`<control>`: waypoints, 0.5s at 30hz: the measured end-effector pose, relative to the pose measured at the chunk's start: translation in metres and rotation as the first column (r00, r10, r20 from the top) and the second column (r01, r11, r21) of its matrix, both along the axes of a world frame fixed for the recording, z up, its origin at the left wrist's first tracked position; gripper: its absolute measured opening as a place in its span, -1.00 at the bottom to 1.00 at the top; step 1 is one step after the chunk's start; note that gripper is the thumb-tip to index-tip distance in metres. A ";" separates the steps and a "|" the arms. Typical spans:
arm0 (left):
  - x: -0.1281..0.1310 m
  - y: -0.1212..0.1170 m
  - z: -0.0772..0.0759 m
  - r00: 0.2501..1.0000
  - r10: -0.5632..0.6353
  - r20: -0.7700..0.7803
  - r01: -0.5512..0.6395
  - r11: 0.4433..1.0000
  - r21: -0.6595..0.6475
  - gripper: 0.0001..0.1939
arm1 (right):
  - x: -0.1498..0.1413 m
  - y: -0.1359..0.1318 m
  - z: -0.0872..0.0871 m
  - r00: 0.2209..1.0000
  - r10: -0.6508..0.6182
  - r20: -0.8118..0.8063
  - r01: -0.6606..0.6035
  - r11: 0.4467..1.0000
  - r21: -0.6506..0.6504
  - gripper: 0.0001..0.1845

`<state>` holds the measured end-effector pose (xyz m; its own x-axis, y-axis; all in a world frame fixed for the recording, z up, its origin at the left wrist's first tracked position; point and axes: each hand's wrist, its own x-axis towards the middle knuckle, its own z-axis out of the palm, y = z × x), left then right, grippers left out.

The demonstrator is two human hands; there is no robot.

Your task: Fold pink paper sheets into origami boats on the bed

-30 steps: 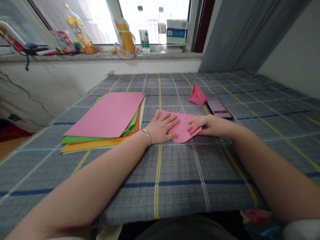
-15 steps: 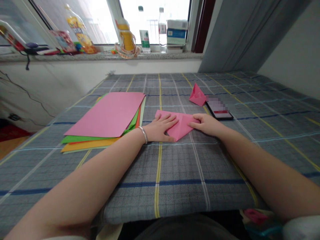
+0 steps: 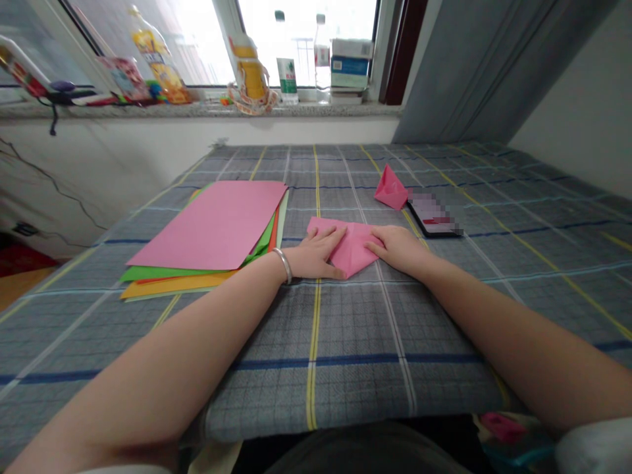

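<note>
A folded pink sheet of paper lies on the checked tablecloth in front of me, with creases across it and a point toward me. My left hand, a silver bangle at its wrist, rests flat on the paper's left side with fingers spread. At the right side, my right hand has its thumb and curled fingers on the paper, covering its right corner. Behind it stands a small folded pink paper shape, with an open triangular face.
To the left lies a stack of coloured paper, pink on top. A phone lies at the right beside the pink shape. Bottles, a yellow cup and boxes line the windowsill. The tablecloth's front edge is near my body.
My right hand has shifted slightly left, further over the pink paper. The left hand's fingers have drawn back a little and stay on the paper.
</note>
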<state>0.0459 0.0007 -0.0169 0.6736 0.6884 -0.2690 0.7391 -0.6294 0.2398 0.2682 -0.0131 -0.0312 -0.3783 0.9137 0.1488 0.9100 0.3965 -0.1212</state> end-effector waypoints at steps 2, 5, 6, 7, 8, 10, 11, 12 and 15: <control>0.002 -0.002 0.001 0.999 0.032 -0.005 -0.032 0.999 -0.008 0.00 | -0.002 -0.001 0.001 0.999 0.000 0.032 0.000 1.000 0.005 -0.73; 0.006 -0.006 0.000 0.998 0.067 0.010 -0.067 0.998 0.016 -0.07 | -0.003 -0.001 0.002 0.999 -0.013 0.050 0.013 1.000 0.003 -0.73; 0.006 -0.007 -0.002 0.997 0.071 0.014 -0.071 0.997 0.032 -0.06 | -0.004 -0.001 0.002 0.999 -0.016 0.052 0.017 1.000 -0.002 -0.73; 0.007 -0.007 -0.003 0.997 0.070 0.014 -0.070 0.996 0.047 -0.05 | -0.004 -0.001 0.002 0.999 -0.021 0.050 0.021 1.000 -0.008 -0.73; 0.007 -0.007 -0.005 0.998 0.064 0.011 -0.064 0.996 0.060 -0.04 | -0.004 -0.001 0.002 0.999 -0.027 0.044 0.028 0.999 -0.015 -0.72; 0.007 -0.007 -0.008 0.999 0.046 -0.001 -0.046 0.996 0.080 -0.03 | -0.003 -0.001 0.001 0.999 -0.041 0.020 0.042 0.999 -0.034 -0.72; 0.006 -0.006 -0.009 0.999 0.038 -0.006 -0.038 0.995 0.089 -0.03 | -0.003 -0.001 0.001 0.999 -0.048 0.005 0.048 0.998 -0.042 -0.71; 0.006 -0.006 -0.010 0.999 0.034 -0.011 -0.032 0.995 0.097 -0.03 | -0.003 0.000 0.001 0.999 -0.053 -0.009 0.053 0.997 -0.049 -0.71; 0.005 -0.006 -0.010 1.000 0.021 -0.021 -0.018 0.993 0.113 -0.04 | -0.003 0.000 0.001 0.998 -0.054 -0.031 0.052 0.997 -0.058 -0.71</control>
